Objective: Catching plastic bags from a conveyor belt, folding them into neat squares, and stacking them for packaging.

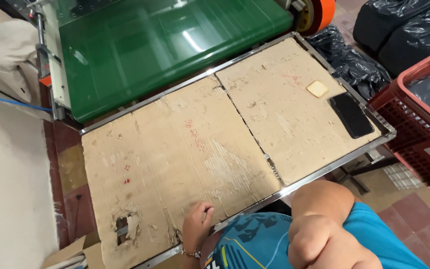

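Observation:
My left hand (197, 225), with a bracelet at the wrist, rests at the near edge of the worn cardboard sheet (175, 159) that covers the metal-framed table (324, 169). Its fingers are curled against the cardboard and I see nothing in them. My right hand (310, 240) is closed in a fist close to my blue shirt, off the table, with the forearm bent above it. Far from both hands, on a second cardboard piece (284, 99), lie a black phone (352, 115) and a small pale square piece (317, 88).
A green conveyor belt (165, 45) runs along the table's far side, with an orange roll (319, 12) at its end. A red plastic crate (419, 124) and black plastic bags (399, 30) stand to the right. The cardboard has a torn hole (125, 226) near its front left corner.

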